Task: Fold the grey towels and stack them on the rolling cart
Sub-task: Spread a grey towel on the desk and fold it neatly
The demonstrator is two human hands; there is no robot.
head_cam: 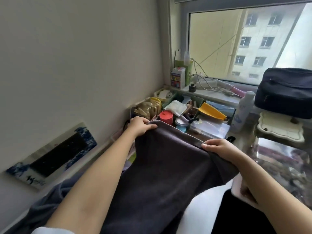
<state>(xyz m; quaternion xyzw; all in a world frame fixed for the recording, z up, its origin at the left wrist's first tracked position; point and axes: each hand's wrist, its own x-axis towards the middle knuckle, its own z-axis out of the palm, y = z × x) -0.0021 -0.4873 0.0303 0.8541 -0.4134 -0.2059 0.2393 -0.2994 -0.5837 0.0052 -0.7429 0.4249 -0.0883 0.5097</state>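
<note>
The dark grey terry towel (165,168) hangs in front of me, held up by its top edge and draping down toward my lap; the lower part runs out of view at the bottom. Left hand (141,124) pinches the far-left corner of that edge, fingers curled over the hem; right hand (219,146) pinches the near-right corner, thumb on top. The edge between them sags slightly, so the cloth is not yet taut. Judgement: this is the opening of a fold, with the towel spread and no crease visible. To do it well I should pull the two corners apart until the top hem runs straight, let the cloth hang free of twists, then bring corner to corner so the edges match before laying it down. Risk: the right side already bunches below my right hand, which could give a skewed fold. A second heap of grey cloth (50,196) lies low at my left, likely another towel. Beyond the towel, a cluttered counter (235,141) carries a round red lidded tub (166,116), a yellow folded cloth (211,111) and a clear plastic box (209,128). The rolling cart I cannot identify with certainty.
</note>
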